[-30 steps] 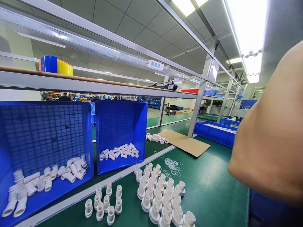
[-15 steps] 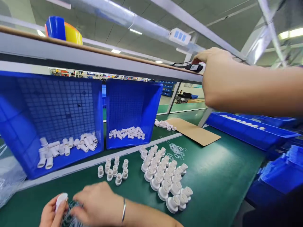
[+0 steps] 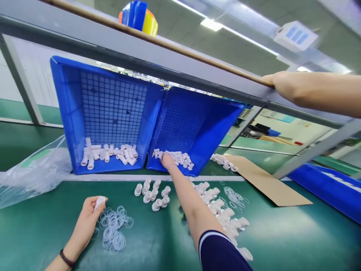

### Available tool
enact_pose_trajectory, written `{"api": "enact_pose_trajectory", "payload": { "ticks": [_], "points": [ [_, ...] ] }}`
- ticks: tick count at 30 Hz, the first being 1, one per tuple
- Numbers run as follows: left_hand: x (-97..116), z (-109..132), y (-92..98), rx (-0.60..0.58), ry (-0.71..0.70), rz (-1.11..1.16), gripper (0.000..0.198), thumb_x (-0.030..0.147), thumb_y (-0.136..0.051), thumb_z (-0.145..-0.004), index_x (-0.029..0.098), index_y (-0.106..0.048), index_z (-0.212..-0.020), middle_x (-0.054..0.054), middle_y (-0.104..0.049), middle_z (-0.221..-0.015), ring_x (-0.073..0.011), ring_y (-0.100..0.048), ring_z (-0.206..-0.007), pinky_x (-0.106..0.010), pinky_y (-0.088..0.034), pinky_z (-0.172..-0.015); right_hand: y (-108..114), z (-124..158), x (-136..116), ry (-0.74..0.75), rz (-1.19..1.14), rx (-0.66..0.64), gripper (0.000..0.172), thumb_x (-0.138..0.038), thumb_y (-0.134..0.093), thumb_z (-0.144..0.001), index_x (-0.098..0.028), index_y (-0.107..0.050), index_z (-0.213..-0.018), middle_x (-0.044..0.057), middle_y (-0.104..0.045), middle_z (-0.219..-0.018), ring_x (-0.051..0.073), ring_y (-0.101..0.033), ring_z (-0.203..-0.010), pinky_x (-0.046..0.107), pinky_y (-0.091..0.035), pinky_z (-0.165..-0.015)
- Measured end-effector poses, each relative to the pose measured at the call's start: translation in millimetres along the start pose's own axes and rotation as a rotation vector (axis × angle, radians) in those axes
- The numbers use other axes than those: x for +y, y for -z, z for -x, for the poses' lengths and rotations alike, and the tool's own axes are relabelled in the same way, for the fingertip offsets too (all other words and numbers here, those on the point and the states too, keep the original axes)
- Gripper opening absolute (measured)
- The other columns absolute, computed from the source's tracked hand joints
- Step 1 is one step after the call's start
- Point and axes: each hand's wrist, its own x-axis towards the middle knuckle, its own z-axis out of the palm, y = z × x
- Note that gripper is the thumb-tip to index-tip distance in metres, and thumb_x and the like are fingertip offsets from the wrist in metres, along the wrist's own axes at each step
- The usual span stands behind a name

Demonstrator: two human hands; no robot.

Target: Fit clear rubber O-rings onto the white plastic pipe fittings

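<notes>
Across the green tabletop: white fittings stand in groups, probably to keep them orderly and near.
Shelf: another person's hand is at its right edge, perhaps for support.
Blue bins: stood on their sides, openings forward, likely for easy reach.
Right hand: in the right bin, at small white tubes; fingertips hidden, grip cannot be told.
Left hand: pinches a white piece, held close to the rings.
Pale rings: heaped just beside that hand, presumably for handy picking.
</notes>
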Motion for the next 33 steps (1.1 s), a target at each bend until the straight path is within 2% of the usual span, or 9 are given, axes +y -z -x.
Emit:
{"api": "enact_pose_trajectory", "payload": {
  "ticks": [5,8,11,12,16,20,23,28,33],
  "points": [
    [14.6,2.4,-1.4,-0.114,0.220,0.451,0.050,0.038,-0.074,-0.072,0.016,-0.058,-0.115,-0.011,-0.067,-0.104,-0.0164,-0.059,-0.080,-0.030,-0.049,-0.070,-13.4,-9.4,-1.2,-0.044,-0.052,0.022,0.045,-0.014,-0.048,-0.091,-0.002,-0.041,-0.134,0.025,-0.062,-0.113,0.025,-0.062,-0.103,0.031,-0.043,-0.083],
    [18.2,3.4,-1.9,-0.171,0.249,0.519,0.038,0.028,-0.073,-0.074,0.015,-0.064,-0.109,-0.011,-0.067,-0.105,-0.0154,-0.059,-0.081,-0.029,-0.049,-0.072,-7.1,0.8,-8.2,-0.006,-0.197,0.178,0.055,-0.021,-0.035,-0.096,-0.005,-0.019,-0.146,0.022,-0.062,-0.112,0.025,-0.062,-0.096,0.034,-0.045,-0.081],
    [17.9,5.7,-4.0,-0.229,0.234,0.463,0.036,0.026,-0.073,-0.077,0.019,-0.063,-0.111,-0.010,-0.064,-0.113,-0.0157,-0.060,-0.087,-0.030,-0.048,-0.079,-6.6,45.0,-31.6,0.245,-0.654,0.453,0.053,-0.033,-0.029,-0.099,-0.014,-0.019,-0.147,0.013,-0.062,-0.102,0.021,-0.062,-0.083,0.034,-0.049,-0.075],
    [17.4,7.0,-5.0,-0.257,0.226,0.431,0.038,0.026,-0.073,-0.077,0.020,-0.062,-0.113,-0.009,-0.064,-0.116,-0.0164,-0.061,-0.090,-0.031,-0.048,-0.083,-10.0,66.4,-44.0,0.374,-0.797,0.482,0.052,-0.036,-0.031,-0.098,-0.017,-0.023,-0.146,0.012,-0.062,-0.102,0.020,-0.061,-0.083,0.033,-0.051,-0.074],
    [17.2,11.7,-8.3,-0.370,0.155,0.363,0.050,0.024,-0.077,-0.074,0.023,-0.057,-0.119,-0.007,-0.065,-0.115,-0.0185,-0.063,-0.097,-0.034,-0.045,-0.094,-38.3,145.2,-103.1,0.819,-0.945,0.236,0.045,-0.033,-0.051,-0.093,-0.023,-0.041,-0.135,0.011,-0.060,-0.116,0.019,-0.061,-0.096,0.032,-0.051,-0.083],
    [21.8,10.1,-5.9,-0.362,0.060,0.367,0.053,0.023,-0.076,-0.075,0.023,-0.053,-0.122,-0.007,-0.065,-0.116,-0.0204,-0.060,-0.108,-0.034,-0.045,-0.096,-64.4,171.1,-133.7,0.962,-0.940,0.006,0.033,-0.028,-0.051,-0.092,-0.022,-0.050,-0.125,0.009,-0.060,-0.119,0.018,-0.058,-0.107,0.035,-0.048,-0.094],
    [26.2,4.1,1.0,-0.316,0.043,0.380,0.059,0.022,-0.075,-0.075,0.026,-0.048,-0.128,-0.005,-0.065,-0.111,-0.0179,-0.064,-0.096,-0.031,-0.049,-0.086,-72.9,167.0,-131.2,0.956,-0.929,-0.024,0.036,-0.033,-0.055,-0.091,-0.021,-0.050,-0.125,0.012,-0.053,-0.129,0.021,-0.051,-0.118,0.037,-0.046,-0.096],
    [25.5,-4.9,9.6,-0.200,0.041,0.431,0.049,0.025,-0.071,-0.077,0.023,-0.054,-0.123,-0.007,-0.064,-0.110,-0.0129,-0.060,-0.081,-0.026,-0.049,-0.073,-78.4,161.5,-117.1,0.802,-0.626,-0.164,0.011,-0.027,-0.060,-0.087,-0.018,-0.062,-0.093,0.006,-0.058,-0.093,0.017,-0.057,-0.089,0.031,-0.048,-0.080],
    [20.5,-5.7,6.2,-0.152,0.059,0.352,0.044,0.025,-0.072,-0.075,0.021,-0.058,-0.116,-0.006,-0.064,-0.102,-0.0098,-0.055,-0.070,-0.023,-0.046,-0.063,-78.4,163.9,-112.0,0.777,-0.441,-0.310,0.003,-0.017,-0.064,-0.082,-0.016,-0.064,-0.079,0.004,-0.057,-0.091,0.016,-0.056,-0.086,0.029,-0.046,-0.081]
  ]
}}
